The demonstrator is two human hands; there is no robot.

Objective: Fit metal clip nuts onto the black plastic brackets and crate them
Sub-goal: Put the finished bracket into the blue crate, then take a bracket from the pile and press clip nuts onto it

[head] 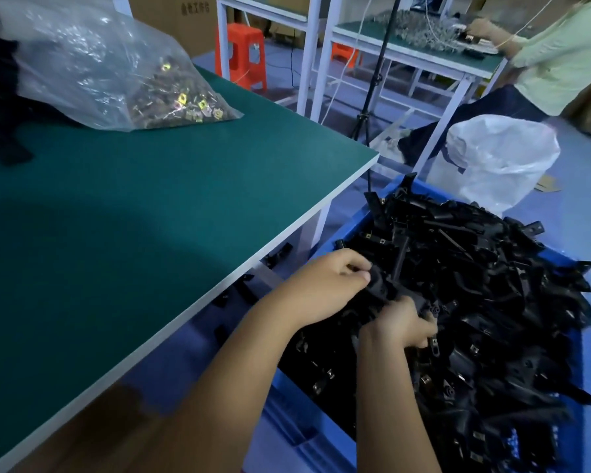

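Both forearms reach down from the near edge of the view into the blue crate (338,245), which sits on the floor just off the worktop's (151,199) right side. The right hand (401,324) is curled among the black plastic brackets (475,285) near the crate's left wall; its fingertips are buried, so exactly what it has hold of cannot be told. The left hand (325,285) pinches a bracket between thumb and forefinger just above the heap, the part jutting out to the right of the thumb.

The brackets look light, rigid and smooth, with arms that probably snag on neighbours, so a grip on the thick body seems safer than on a thin tab. The metal clip nuts (181,104) lie in a clear bag at the worktop's far edge, well apart from both hands.
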